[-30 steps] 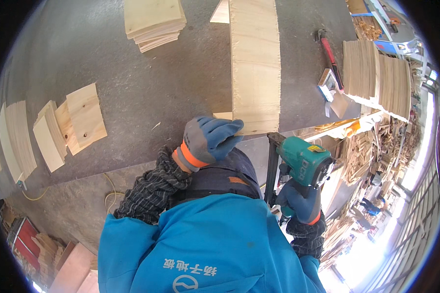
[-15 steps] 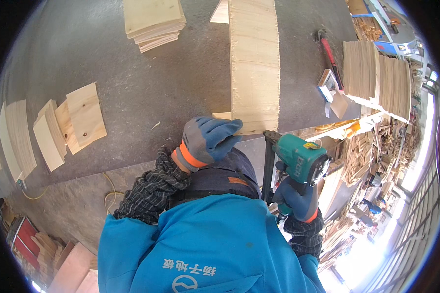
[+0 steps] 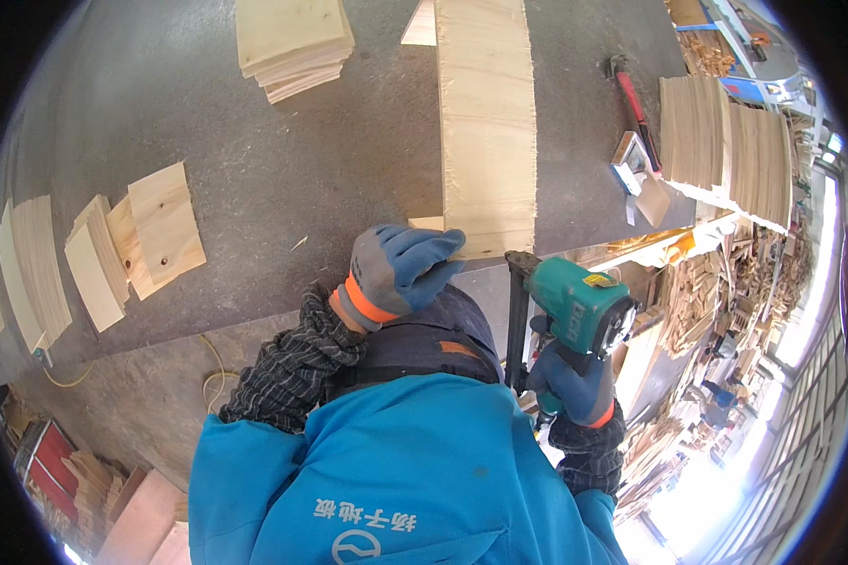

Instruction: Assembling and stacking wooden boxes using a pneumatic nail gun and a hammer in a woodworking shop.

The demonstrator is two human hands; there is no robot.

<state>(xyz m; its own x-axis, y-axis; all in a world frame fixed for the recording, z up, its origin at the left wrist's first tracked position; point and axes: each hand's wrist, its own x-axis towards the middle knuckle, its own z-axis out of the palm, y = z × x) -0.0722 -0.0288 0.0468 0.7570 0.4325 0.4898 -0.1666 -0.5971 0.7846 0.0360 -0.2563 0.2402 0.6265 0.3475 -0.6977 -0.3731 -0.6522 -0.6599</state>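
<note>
A long pale wooden board point(image 3: 487, 132) lies on the grey worktable, its near end by the table's front edge. My left hand point(image 3: 398, 266), in a grey-blue glove with an orange cuff, is closed at the board's near left corner, fingers pressed together; the thumb is hidden. In my right hand point(image 3: 575, 384), also gloved, is a green nail gun point(image 3: 584, 306), gripped by its handle. The nail gun's nose is at the board's near right corner, and its black magazine points toward me. A small wood piece point(image 3: 426, 223) shows under the board's left edge.
Stacked wooden panels point(image 3: 292, 42) stand at the back, with more panel stacks point(image 3: 38, 268) and loose panels point(image 3: 167, 226) on the left. A red-handled hammer point(image 3: 635, 108), a small box point(image 3: 629, 160) and tall panel stacks point(image 3: 695, 132) are on the right. A yellow cord point(image 3: 219, 363) hangs below the table edge.
The view has shifted very slightly, so the board appears a little farther left. Both hands and the nail gun keep their places.
</note>
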